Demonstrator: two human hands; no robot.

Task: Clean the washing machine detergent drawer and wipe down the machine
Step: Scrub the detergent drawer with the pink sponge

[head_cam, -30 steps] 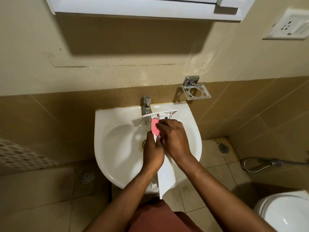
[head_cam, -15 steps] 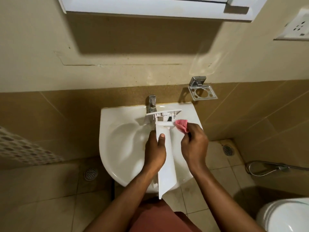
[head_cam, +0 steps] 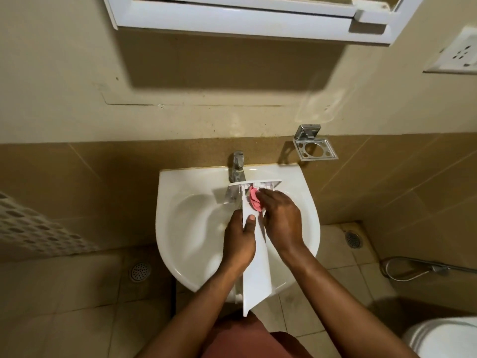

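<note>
A long white detergent drawer [head_cam: 256, 275] stands tilted over the white sink [head_cam: 180, 228], its front panel up near the tap [head_cam: 237, 166]. My left hand [head_cam: 238, 244] grips the drawer's left side, thumb lying on its flat face. My right hand [head_cam: 280, 218] presses a pink cloth [head_cam: 254, 202] against the upper part of the drawer, just below the front panel. The drawer's lower end hangs past the sink's front rim.
A chrome soap holder [head_cam: 316, 148] is fixed to the wall right of the tap. A white cabinet [head_cam: 245, 14] hangs overhead. A toilet [head_cam: 444, 337] sits at the lower right, a spray hose [head_cam: 413, 270] beside it. Floor drains [head_cam: 140, 271] lie on the tiles.
My right hand swung the pink cloth out to the drawer's right side, then brought it back onto the drawer's upper face. My left hand kept its hold on the drawer.
</note>
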